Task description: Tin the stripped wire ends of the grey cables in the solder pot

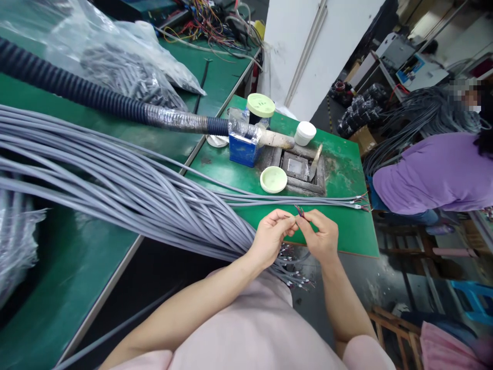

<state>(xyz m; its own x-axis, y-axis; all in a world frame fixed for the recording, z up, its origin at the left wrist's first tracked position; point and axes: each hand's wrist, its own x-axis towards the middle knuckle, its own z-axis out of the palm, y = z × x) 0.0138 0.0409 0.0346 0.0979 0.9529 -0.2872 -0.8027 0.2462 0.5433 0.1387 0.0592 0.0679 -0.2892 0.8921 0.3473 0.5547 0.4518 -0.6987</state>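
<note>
A small bunch of thin coloured wires [299,210] sticks up between my fingertips, over the near edge of the green table. My right hand [322,237] pinches the bunch between thumb and fingers. From the left, my left hand [270,235] closes its thumb and fingertips on the same wires, touching the right thumb. The cable below them is mostly hidden by my hands. A thick bundle of grey cables [185,205] runs in from the left and hangs over the table edge, its stripped ends [296,277] showing below my hands.
Beyond my hands, a few grey cables [327,201] lie across the green table [356,226]. Farther back are a solder pot [297,167] with a scraper [316,163], a green lid [273,180], a white tub [305,133] and an extraction hose [173,119]. A person in purple [435,169] sits right.
</note>
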